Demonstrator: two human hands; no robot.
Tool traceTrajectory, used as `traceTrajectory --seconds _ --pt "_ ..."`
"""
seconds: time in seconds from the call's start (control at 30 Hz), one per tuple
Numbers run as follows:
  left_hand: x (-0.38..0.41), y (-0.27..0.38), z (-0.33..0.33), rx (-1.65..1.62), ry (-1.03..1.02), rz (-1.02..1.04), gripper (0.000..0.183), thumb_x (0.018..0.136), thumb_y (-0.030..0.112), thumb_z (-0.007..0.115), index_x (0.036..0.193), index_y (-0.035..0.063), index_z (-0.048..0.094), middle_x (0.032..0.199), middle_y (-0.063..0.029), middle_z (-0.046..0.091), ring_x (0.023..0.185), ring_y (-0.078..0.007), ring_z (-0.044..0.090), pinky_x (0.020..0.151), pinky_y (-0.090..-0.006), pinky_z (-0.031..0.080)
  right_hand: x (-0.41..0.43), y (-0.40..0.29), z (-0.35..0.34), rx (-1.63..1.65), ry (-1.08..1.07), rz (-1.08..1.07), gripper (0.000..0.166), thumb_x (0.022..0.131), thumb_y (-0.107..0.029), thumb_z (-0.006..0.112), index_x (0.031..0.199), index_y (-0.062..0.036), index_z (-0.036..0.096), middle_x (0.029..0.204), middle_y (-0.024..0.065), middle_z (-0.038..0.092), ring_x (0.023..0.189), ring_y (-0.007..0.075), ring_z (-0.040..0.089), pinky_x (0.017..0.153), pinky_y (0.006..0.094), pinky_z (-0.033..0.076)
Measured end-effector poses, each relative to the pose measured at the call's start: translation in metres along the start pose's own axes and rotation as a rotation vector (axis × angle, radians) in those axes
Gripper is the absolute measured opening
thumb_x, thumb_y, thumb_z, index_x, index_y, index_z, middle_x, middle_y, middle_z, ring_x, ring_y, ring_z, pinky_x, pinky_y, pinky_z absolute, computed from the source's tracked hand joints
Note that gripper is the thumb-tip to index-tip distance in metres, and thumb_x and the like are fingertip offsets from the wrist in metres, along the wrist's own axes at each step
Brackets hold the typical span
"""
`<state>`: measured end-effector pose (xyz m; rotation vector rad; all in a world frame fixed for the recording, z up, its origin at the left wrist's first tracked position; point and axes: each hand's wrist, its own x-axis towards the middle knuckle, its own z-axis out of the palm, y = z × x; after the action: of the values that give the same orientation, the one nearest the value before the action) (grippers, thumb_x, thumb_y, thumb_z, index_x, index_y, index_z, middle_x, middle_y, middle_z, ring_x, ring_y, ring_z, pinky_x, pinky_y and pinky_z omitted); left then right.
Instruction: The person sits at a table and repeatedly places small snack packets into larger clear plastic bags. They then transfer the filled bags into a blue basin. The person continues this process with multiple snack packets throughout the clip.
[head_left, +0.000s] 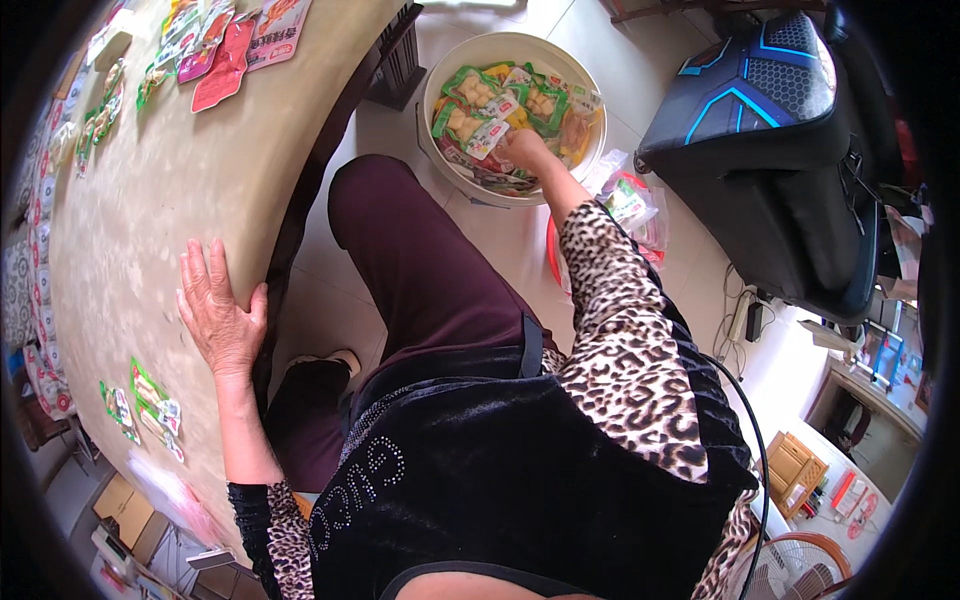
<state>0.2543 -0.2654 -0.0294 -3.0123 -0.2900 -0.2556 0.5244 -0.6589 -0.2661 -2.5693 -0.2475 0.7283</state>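
Observation:
My left hand (221, 319) rests palm down, fingers spread, on the edge of a beige-covered table (150, 247). In a white round bucket (594, 154) on the floor lie many small sealed food packets in green, red and yellow. My right hand (521, 150) reaches into it, its fingertips at a green-and-white packet (469, 127); whether they grip it I cannot tell. Red and pink packets (225, 64) lie at the table's far end, with green ones (101, 120) beside them. Several green packets (154, 409) lie on the table's near part.
A red basin holding plastic-bagged packets (630, 202) stands on the floor beside the bucket. A black chair with blue lines (750, 97) is at the right, with cables and a power strip (739, 315) under it. A dark wooden table leg (397, 67) stands left of the bucket.

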Motion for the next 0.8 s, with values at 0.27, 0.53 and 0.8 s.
traceTrajectory --seconds 0.27,0.53,0.8 --pt "-0.001 -0.002 0.004 0.013 0.010 0.000 0.087 0.073 0.021 0.073 0.146 0.0243 0.027 0.152 -0.0071 0.025 0.140 -0.0292 0.024 0.108 -0.0532 0.025 -0.046 -0.031 -0.083 0.778 0.188 -0.026 0.017 0.088 -0.025 0.065 0.095 -0.0106 0.068 0.083 -0.0024 0.067 0.071 0.0065 0.058 0.063 0.0241 0.045" --pt "-0.002 0.000 -0.002 0.010 -0.014 -0.004 0.093 0.068 0.021 0.077 0.146 0.0209 0.026 0.152 -0.0123 0.024 0.139 -0.0317 0.025 0.107 -0.0539 0.025 -0.039 -0.101 -0.115 1.330 0.151 -0.251 0.015 0.089 -0.022 0.062 0.098 -0.0112 0.065 0.082 -0.0021 0.067 0.065 0.0057 0.061 0.052 0.0200 0.048" --pt "0.000 0.003 -0.005 -0.014 -0.033 -0.038 0.095 0.065 0.023 0.079 0.145 0.0220 0.028 0.152 -0.0112 0.024 0.139 -0.0310 0.024 0.108 -0.0555 0.023 -0.006 -0.211 -0.153 1.337 0.116 -0.381 0.015 0.088 -0.020 0.061 0.097 -0.0075 0.065 0.081 -0.0008 0.065 0.059 0.0067 0.059 0.050 0.0191 0.048"
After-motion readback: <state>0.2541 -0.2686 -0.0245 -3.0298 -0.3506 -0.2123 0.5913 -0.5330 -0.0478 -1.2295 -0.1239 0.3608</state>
